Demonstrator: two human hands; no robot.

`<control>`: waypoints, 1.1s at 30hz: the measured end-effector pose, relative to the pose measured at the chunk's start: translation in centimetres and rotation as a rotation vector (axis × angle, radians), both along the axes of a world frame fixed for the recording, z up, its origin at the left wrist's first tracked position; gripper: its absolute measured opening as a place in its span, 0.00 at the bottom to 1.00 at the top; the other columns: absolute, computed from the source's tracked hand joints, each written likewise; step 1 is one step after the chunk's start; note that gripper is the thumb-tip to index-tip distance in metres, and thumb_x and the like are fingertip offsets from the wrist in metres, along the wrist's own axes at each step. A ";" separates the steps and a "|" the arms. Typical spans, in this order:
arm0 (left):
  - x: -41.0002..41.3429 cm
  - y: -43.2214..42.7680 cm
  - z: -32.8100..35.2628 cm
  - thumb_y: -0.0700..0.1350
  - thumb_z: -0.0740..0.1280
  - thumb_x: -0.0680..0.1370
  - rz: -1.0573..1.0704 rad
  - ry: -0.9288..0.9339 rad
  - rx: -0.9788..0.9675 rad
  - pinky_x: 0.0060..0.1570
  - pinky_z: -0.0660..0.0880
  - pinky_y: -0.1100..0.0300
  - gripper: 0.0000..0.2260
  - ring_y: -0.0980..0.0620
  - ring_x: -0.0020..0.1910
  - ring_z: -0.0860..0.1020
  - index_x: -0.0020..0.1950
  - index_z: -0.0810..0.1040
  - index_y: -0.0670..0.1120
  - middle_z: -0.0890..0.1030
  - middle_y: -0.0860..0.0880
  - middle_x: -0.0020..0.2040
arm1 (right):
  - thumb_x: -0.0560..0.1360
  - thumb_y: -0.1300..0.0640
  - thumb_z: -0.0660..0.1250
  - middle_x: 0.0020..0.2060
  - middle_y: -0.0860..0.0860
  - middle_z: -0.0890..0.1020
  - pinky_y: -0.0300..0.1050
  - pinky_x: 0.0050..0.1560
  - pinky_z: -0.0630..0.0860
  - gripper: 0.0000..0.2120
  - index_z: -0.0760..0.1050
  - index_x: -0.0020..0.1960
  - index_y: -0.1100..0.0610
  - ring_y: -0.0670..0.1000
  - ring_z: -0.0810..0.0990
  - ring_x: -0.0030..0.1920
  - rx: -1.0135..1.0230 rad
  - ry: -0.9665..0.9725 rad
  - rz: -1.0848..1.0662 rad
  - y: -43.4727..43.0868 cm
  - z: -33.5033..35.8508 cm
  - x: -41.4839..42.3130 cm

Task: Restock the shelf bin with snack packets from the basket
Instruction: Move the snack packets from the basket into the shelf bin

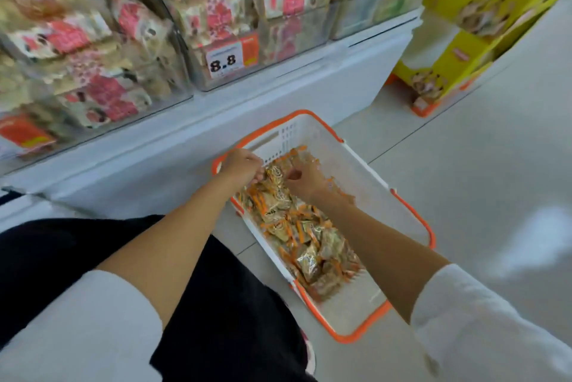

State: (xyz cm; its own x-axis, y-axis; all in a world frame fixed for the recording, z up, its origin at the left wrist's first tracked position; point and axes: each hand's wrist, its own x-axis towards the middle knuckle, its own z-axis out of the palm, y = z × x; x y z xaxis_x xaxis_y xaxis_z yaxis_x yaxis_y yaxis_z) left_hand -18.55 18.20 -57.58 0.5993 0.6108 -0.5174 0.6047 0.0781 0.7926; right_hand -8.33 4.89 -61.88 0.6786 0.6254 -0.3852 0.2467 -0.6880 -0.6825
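A white basket with an orange rim (411,220) stands on the floor beside the shelf base. Inside lies a heap of small snack packets (309,245), gold and brown with orange edges. Both my hands are down in the basket's far end. My left hand (243,166) and my right hand (305,177) are closed on the same bunch of gold packets (274,179) held between them. Above, clear shelf bins (216,50) hold beige and pink packs, with an 8.8 price tag (223,62) on the front of the middle bin.
The white shelf base (173,146) runs along the left of the basket. A yellow and orange cardboard display stand (464,41) sits at the right end of the shelf. Pale tiled floor (495,165) stretches to the right. My black-clad lap is at lower left.
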 end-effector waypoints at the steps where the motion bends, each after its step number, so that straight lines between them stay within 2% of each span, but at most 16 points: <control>1: 0.0 0.1 -1.4 0.37 0.65 0.78 0.000 0.016 0.021 0.32 0.76 0.60 0.06 0.51 0.29 0.78 0.43 0.79 0.39 0.80 0.40 0.36 | 0.74 0.63 0.66 0.32 0.49 0.75 0.39 0.32 0.68 0.05 0.77 0.40 0.58 0.44 0.72 0.32 -0.033 0.022 0.020 -0.5 -1.6 0.0; 4: 0.3 0.8 -4.3 0.36 0.64 0.77 0.039 0.017 0.085 0.38 0.80 0.53 0.06 0.45 0.34 0.80 0.44 0.80 0.41 0.81 0.42 0.36 | 0.75 0.60 0.67 0.41 0.50 0.76 0.39 0.33 0.69 0.05 0.77 0.51 0.58 0.47 0.75 0.39 -0.152 0.051 0.069 -1.1 -6.3 0.1; 7: 0.7 1.6 -6.3 0.34 0.61 0.76 0.084 -0.021 0.150 0.41 0.82 0.47 0.10 0.41 0.37 0.83 0.43 0.80 0.45 0.83 0.44 0.35 | 0.74 0.61 0.66 0.39 0.49 0.70 0.38 0.31 0.67 0.07 0.69 0.42 0.52 0.47 0.72 0.36 -0.249 0.057 0.093 -0.2 -10.2 0.5; 8: 0.7 1.8 -6.9 0.33 0.60 0.76 0.086 -0.028 0.169 0.41 0.81 0.48 0.11 0.44 0.36 0.83 0.44 0.80 0.45 0.83 0.44 0.35 | 0.74 0.61 0.65 0.40 0.49 0.71 0.38 0.32 0.69 0.05 0.71 0.45 0.53 0.47 0.72 0.37 -0.290 0.041 0.122 0.3 -11.3 0.5; 10: 0.7 2.3 -8.1 0.33 0.60 0.76 0.090 -0.021 0.193 0.40 0.80 0.51 0.11 0.48 0.35 0.83 0.45 0.80 0.44 0.82 0.45 0.35 | 0.74 0.62 0.65 0.53 0.52 0.77 0.41 0.38 0.74 0.17 0.73 0.62 0.56 0.51 0.77 0.45 -0.302 0.013 0.145 1.6 -13.3 0.7; 12: 0.6 2.8 -9.2 0.34 0.60 0.76 0.084 0.010 0.185 0.39 0.79 0.52 0.11 0.48 0.36 0.82 0.42 0.79 0.45 0.82 0.45 0.36 | 0.74 0.64 0.65 0.66 0.54 0.73 0.44 0.44 0.77 0.27 0.66 0.72 0.56 0.55 0.78 0.56 -0.287 -0.028 0.134 3.0 -15.0 0.9; 14: 0.8 3.2 -10.1 0.34 0.61 0.77 0.097 0.029 0.156 0.40 0.80 0.53 0.10 0.47 0.36 0.82 0.42 0.79 0.44 0.82 0.45 0.36 | 0.75 0.63 0.65 0.75 0.55 0.63 0.52 0.56 0.77 0.33 0.59 0.77 0.54 0.58 0.70 0.69 -0.255 -0.076 0.142 4.8 -16.2 1.4; 16: 0.9 3.5 -10.7 0.34 0.61 0.78 0.112 0.039 0.134 0.40 0.80 0.54 0.09 0.47 0.37 0.82 0.44 0.80 0.42 0.82 0.45 0.37 | 0.77 0.60 0.66 0.79 0.53 0.50 0.55 0.68 0.68 0.38 0.49 0.79 0.52 0.58 0.54 0.77 -0.259 -0.094 0.198 6.3 -17.4 2.2; 18: 1.0 3.7 -10.9 0.34 0.61 0.78 0.121 0.044 0.114 0.41 0.80 0.55 0.08 0.48 0.37 0.82 0.46 0.79 0.41 0.82 0.44 0.37 | 0.79 0.54 0.65 0.79 0.51 0.40 0.54 0.74 0.57 0.42 0.38 0.79 0.51 0.55 0.41 0.78 -0.328 -0.083 0.278 7.1 -18.3 2.7; 21: 1.1 4.0 -11.2 0.34 0.60 0.78 0.142 0.050 0.078 0.40 0.79 0.57 0.09 0.50 0.34 0.80 0.44 0.79 0.41 0.81 0.45 0.36 | 0.82 0.48 0.58 0.78 0.51 0.38 0.56 0.77 0.46 0.39 0.31 0.78 0.53 0.55 0.37 0.78 -0.438 -0.219 0.408 6.7 -19.9 1.6; 23: 1.3 4.2 -11.2 0.33 0.60 0.78 0.164 0.051 0.061 0.39 0.78 0.58 0.09 0.51 0.32 0.78 0.44 0.79 0.40 0.80 0.44 0.36 | 0.83 0.56 0.54 0.79 0.51 0.40 0.55 0.78 0.43 0.34 0.33 0.78 0.56 0.55 0.39 0.78 -0.476 -0.355 0.460 5.6 -20.1 0.2; 25: 1.4 4.3 -11.3 0.34 0.60 0.78 0.176 0.051 0.061 0.40 0.79 0.58 0.08 0.52 0.32 0.79 0.46 0.79 0.39 0.81 0.43 0.37 | 0.80 0.63 0.57 0.79 0.52 0.53 0.56 0.77 0.46 0.32 0.47 0.79 0.57 0.56 0.49 0.78 -0.418 -0.469 0.475 4.1 -20.1 -1.0; 27: 1.4 4.3 -11.3 0.34 0.61 0.79 0.180 0.046 0.056 0.40 0.80 0.58 0.08 0.52 0.33 0.79 0.47 0.80 0.38 0.82 0.43 0.37 | 0.76 0.66 0.61 0.69 0.52 0.73 0.56 0.73 0.55 0.25 0.67 0.72 0.55 0.57 0.65 0.71 -0.347 -0.586 0.523 3.0 -20.0 -1.7; 29: 1.3 4.3 -11.2 0.35 0.62 0.79 0.178 0.044 0.054 0.39 0.80 0.60 0.07 0.53 0.33 0.80 0.48 0.80 0.39 0.82 0.44 0.37 | 0.72 0.68 0.63 0.56 0.51 0.81 0.55 0.69 0.61 0.20 0.76 0.62 0.54 0.56 0.73 0.61 -0.267 -0.667 0.482 2.7 -20.3 -1.7; 31: 1.3 4.3 -11.1 0.35 0.62 0.79 0.179 0.042 0.054 0.38 0.79 0.61 0.07 0.53 0.33 0.79 0.48 0.80 0.38 0.82 0.45 0.37 | 0.70 0.70 0.64 0.59 0.53 0.78 0.58 0.70 0.62 0.25 0.73 0.65 0.54 0.58 0.72 0.64 -0.175 -0.680 0.325 2.9 -20.3 -1.2; 33: 1.2 4.3 -10.9 0.35 0.62 0.78 0.179 0.043 0.054 0.39 0.79 0.60 0.07 0.53 0.33 0.79 0.48 0.80 0.39 0.81 0.45 0.36 | 0.72 0.70 0.62 0.73 0.54 0.63 0.58 0.74 0.55 0.35 0.58 0.76 0.53 0.57 0.59 0.75 -0.231 -0.590 0.265 3.3 -19.9 -0.4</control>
